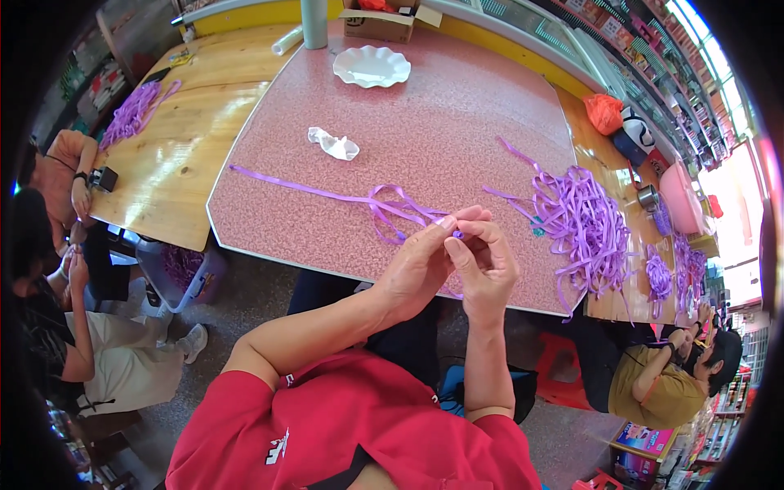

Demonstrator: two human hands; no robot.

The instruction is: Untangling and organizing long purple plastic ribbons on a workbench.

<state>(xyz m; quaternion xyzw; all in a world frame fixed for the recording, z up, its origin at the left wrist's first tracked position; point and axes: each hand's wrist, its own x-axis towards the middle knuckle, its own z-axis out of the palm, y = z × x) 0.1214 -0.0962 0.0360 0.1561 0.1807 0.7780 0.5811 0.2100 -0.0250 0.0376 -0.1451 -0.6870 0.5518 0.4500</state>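
Above the near edge of the table, my left hand (415, 268) and my right hand (487, 269) meet, fingertips pinched together. Between them is a small folded or rolled bit of purple ribbon (458, 234). From my fingers the ribbon (310, 189) loops and trails left across the tabletop, ending in a loose tail. My fingers hide much of the worked piece, so its exact shape cannot be made out. To the right of my hands lies a large tangled heap of purple ribbons (578, 224), with a small teal item partly under its left side.
A crumpled white tissue (333, 144) and a white scalloped plate (371, 67) sit on the pink speckled table (457, 122). At the back are a cardboard box (384, 24) and a post (314, 24). Other people work at left and right, near more purple ribbons (135, 110).
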